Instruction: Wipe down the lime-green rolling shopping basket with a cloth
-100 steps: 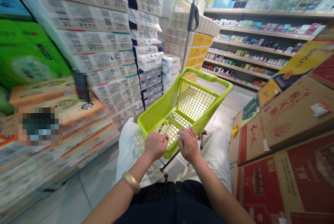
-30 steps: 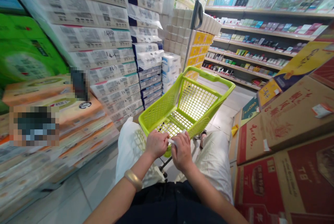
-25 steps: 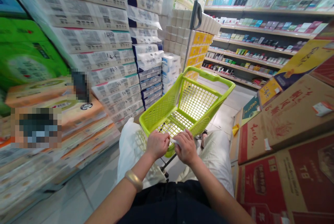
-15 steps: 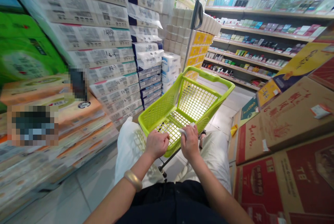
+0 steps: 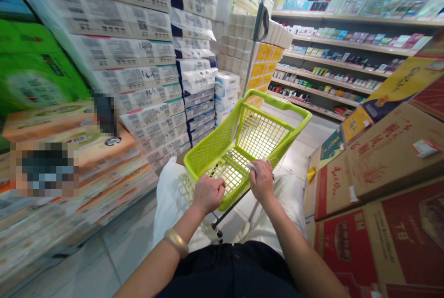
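A lime-green plastic shopping cart (image 5: 210, 157) with a grid-pattern basket stands in front of my knees, its basket holding no goods that I can see. My left hand (image 5: 209, 193), below a gold bangle (image 5: 176, 243), is closed around the near rim of the basket. Pinched in my right hand (image 5: 262, 180) is a crumpled white wipe (image 5: 252, 166), a paper or cloth piece mostly hidden by the fingers. That hand is at the basket's right side rim, and its fingers point away from me.
Stacked paper packs (image 5: 132, 48) rise at the left, beside orange packs (image 5: 104, 145). Cardboard cartons (image 5: 391, 150) line the right. Shelves (image 5: 329, 41) of small boxes stand behind the cart, and a metal pole (image 5: 255, 43) rises beyond its far left. Tiled floor (image 5: 107, 251) shows below.
My right hand has slid to the right and slightly forward along the basket rim with the white wipe. My left hand and the cart have stayed nearly still.
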Action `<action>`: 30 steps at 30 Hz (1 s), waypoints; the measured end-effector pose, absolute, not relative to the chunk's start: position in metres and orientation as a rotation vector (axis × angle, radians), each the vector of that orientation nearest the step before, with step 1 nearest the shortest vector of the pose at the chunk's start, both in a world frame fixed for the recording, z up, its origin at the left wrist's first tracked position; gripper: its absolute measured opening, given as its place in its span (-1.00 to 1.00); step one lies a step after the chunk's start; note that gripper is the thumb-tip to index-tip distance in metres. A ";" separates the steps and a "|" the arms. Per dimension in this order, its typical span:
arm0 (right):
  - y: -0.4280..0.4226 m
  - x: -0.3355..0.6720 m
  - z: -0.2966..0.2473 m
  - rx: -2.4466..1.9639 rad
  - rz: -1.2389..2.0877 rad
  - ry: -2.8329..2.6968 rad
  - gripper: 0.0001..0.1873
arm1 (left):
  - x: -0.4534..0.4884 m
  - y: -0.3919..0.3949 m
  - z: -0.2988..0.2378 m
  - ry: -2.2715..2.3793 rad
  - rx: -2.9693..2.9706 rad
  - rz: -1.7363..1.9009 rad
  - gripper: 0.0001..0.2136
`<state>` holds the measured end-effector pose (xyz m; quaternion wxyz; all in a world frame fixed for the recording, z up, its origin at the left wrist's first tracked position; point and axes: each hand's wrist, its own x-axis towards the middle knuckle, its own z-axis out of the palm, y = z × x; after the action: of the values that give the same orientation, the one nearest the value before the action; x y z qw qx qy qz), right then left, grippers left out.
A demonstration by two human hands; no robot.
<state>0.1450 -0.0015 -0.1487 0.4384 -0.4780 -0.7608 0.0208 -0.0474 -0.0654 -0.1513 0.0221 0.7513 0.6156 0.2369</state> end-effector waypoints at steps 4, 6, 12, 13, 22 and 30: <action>-0.041 0.122 -0.159 -1.079 0.086 -1.984 -0.78 | -0.049 -0.065 -0.151 1.914 2.334 0.736 -0.74; -0.059 0.112 -0.161 -0.996 0.118 -2.060 -0.77 | -0.049 -0.065 -0.151 1.909 2.348 0.722 -0.74; -0.035 0.131 -0.152 -0.958 0.077 -2.124 -0.80 | -0.050 -0.067 -0.149 1.902 2.338 0.727 -0.73; -0.024 0.138 -0.151 -1.002 0.061 -2.078 -0.80 | -0.049 -0.067 -0.149 1.906 2.331 0.731 -0.73; -0.012 0.140 -0.161 -1.096 0.035 -1.900 -0.80 | -0.053 -0.067 -0.149 1.894 2.333 0.702 -0.72; -0.024 0.123 -0.155 -1.047 0.065 -1.950 -0.78 | -0.082 -0.055 -0.143 1.840 2.354 0.595 -0.70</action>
<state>0.1227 -0.0243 -0.1545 0.4474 -0.4228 -0.7876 0.0263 -0.0823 -0.0549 -0.1430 0.0476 0.7717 0.6034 0.1951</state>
